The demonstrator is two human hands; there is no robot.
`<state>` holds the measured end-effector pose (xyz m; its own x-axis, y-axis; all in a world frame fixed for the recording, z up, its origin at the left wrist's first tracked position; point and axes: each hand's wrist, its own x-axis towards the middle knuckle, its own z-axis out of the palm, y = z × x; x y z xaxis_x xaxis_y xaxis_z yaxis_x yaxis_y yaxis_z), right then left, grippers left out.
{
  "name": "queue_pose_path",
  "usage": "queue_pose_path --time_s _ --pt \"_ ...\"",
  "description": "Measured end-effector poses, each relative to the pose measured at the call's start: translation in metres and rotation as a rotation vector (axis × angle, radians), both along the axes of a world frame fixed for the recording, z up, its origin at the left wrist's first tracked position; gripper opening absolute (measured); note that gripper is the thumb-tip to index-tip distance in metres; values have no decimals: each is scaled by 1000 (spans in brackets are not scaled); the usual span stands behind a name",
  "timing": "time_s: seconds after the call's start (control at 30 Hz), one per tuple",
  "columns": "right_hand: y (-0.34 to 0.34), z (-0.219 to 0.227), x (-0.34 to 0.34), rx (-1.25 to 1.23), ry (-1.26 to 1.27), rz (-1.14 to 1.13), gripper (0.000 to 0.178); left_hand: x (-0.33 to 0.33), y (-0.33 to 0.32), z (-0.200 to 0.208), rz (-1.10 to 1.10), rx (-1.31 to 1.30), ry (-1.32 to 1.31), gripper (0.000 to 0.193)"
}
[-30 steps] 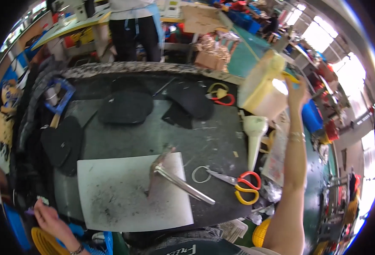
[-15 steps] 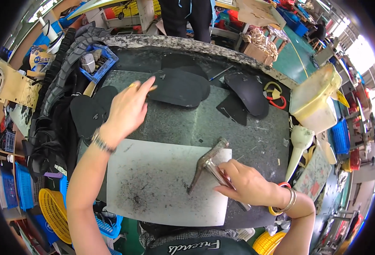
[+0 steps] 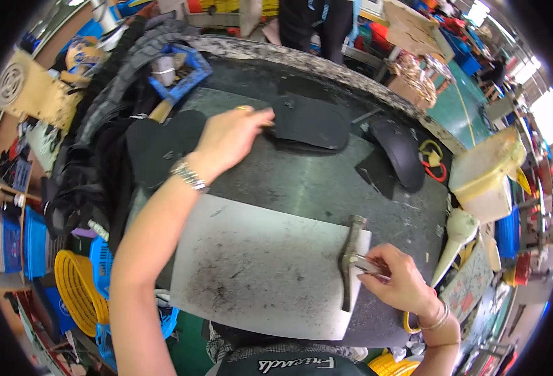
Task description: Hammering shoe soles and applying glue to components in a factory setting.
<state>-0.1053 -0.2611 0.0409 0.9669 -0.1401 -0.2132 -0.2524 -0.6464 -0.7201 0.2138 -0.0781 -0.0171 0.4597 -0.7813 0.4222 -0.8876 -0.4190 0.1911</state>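
Observation:
My left hand (image 3: 231, 139) reaches to the far middle of the bench. Its fingertips close together at the left edge of a black sole-shaped piece (image 3: 314, 122), which lies over another dark piece. In my right hand (image 3: 398, 276) is a metal hammer (image 3: 352, 260), gripped by its handle, its long head above the right edge of a white sheet (image 3: 264, 266). Dark specks cover that sheet. More black sole-shaped pieces (image 3: 148, 150) lie left of my left wrist. A curved black piece (image 3: 398, 153) rests at the right, partly over a flat dark scrap (image 3: 377, 172).
At the far left stands a blue basket (image 3: 189, 75) with small items. Scissors (image 3: 435, 164) with red and yellow handles, a yellowed plastic container (image 3: 486, 172) and a pale funnel-shaped object (image 3: 457, 235) line the right side. Beyond the bench rim (image 3: 326, 69) a person (image 3: 314, 28) stands.
The view has shifted, so the bench appears tilted. My left fingers have drawn together at the black piece's edge. My right hand has turned the hammer, its head now running nearly along the sheet's right edge.

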Motion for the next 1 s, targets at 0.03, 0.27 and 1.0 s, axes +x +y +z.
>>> queue_pose_path --time_s 0.03,0.27,1.0 --pt "2 0 -1 11 -15 32 25 6 0 -10 -54 -29 -54 25" --pt "-6 -16 -34 227 -27 -241 22 -21 -7 8 -68 -257 106 3" --pt "23 15 -18 256 8 -178 16 -221 112 55 -52 -29 732 22"
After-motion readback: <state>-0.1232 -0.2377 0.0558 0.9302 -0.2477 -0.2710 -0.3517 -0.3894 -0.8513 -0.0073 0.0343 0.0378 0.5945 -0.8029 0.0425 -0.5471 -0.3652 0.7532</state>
